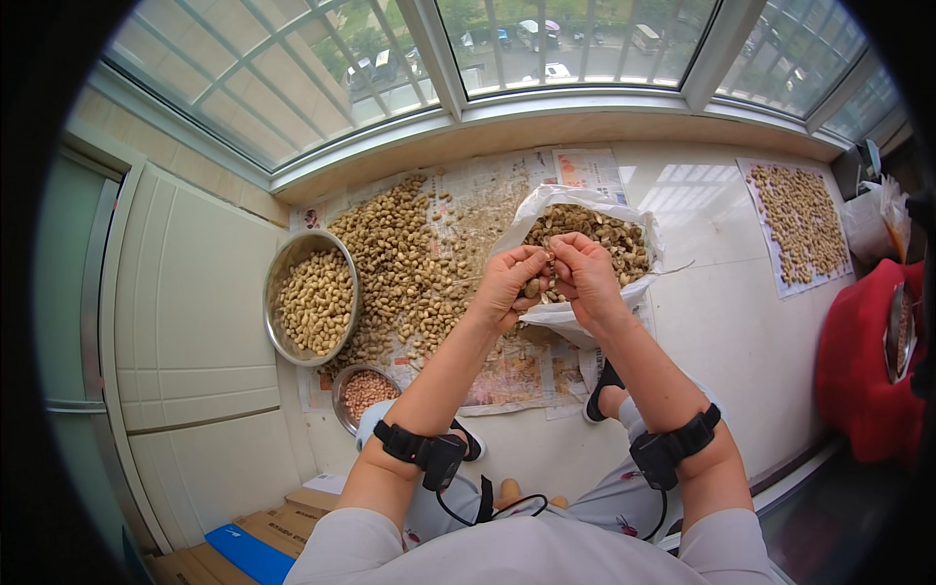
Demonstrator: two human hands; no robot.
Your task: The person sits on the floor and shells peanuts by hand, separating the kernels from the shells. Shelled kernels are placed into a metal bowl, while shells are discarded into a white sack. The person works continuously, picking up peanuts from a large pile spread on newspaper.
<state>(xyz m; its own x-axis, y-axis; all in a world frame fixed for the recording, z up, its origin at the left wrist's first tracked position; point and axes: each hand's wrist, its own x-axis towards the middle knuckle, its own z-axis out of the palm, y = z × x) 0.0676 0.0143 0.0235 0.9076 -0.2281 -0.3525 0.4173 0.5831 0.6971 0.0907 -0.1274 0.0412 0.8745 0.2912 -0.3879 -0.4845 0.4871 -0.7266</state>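
Both hands meet over a white plastic sack [635, 298] full of brown peanut shells [621, 241]. My left hand [508, 281] has its fingers curled round a few unshelled peanuts [531, 287], and its thumb and forefinger pinch something small, perhaps a peanut. The fingertips of my right hand [585, 274] press on the same small piece. Left of the sack, a heap of unshelled peanuts [387, 248] lies on newspaper. A large steel bowl [355, 322] of unshelled peanuts stands at the heap's left side. Nearer my left knee, a smaller steel bowl [336, 409] holds shelled pink kernels [368, 393].
Newspaper sheets [504, 380] cover part of the tiled floor. More peanuts [797, 219] lie on a paper sheet at the right, near a red cloth-covered thing [852, 351]. Flattened cardboard [274, 530] lies lower left. A cream cabinet door [197, 307] and barred windows edge the area.
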